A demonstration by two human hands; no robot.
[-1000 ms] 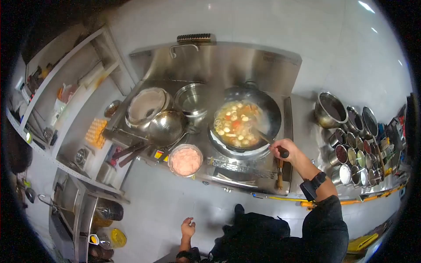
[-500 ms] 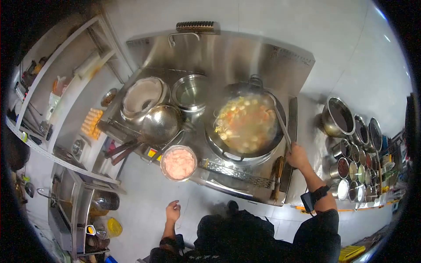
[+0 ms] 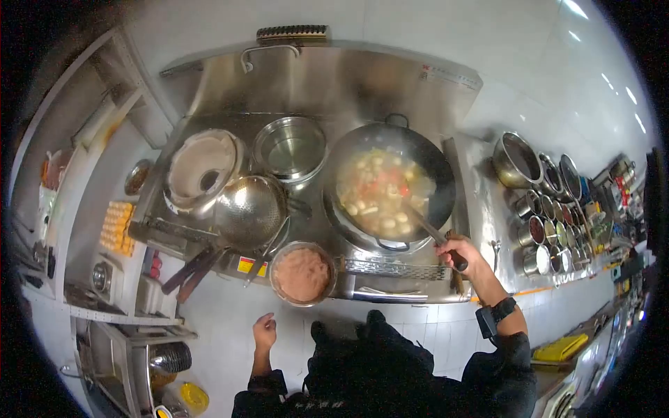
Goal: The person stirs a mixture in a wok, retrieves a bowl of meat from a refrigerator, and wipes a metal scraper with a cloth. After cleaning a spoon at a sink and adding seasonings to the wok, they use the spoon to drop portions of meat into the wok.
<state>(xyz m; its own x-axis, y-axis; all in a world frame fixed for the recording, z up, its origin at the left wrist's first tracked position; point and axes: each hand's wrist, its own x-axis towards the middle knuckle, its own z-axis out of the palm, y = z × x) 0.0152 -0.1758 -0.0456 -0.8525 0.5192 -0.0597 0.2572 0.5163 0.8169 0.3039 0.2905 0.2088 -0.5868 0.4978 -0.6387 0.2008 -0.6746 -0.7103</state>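
My right hand (image 3: 461, 255) is closed round the dark handle of a ladle (image 3: 426, 226). The ladle slants down to the left into a black wok (image 3: 440, 164), and its head is hidden in the broth. Cloudy soup (image 3: 380, 191) fills the wok, with pale round pieces and red and yellow-green bits, and steam rises over it. Away from the stove, my left hand (image 3: 264, 330) hangs empty with its fingers loosely bent. It is nearest to a metal bowl of pinkish minced meat (image 3: 301, 274) at the stove's front edge.
Left of the wok stand a lidless pot of water (image 3: 291, 146), a pale round-rimmed burner (image 3: 202, 167) and a perforated strainer (image 3: 251, 212). Several seasoning tins (image 3: 536, 259) and a large steel pot (image 3: 517, 160) line the right counter. Eggs (image 3: 118, 226) sit on the left shelf.
The ladle has swung from the wok's right rim toward its middle, and my right hand has shifted slightly left and down. The view has moved too. My left hand remains empty.
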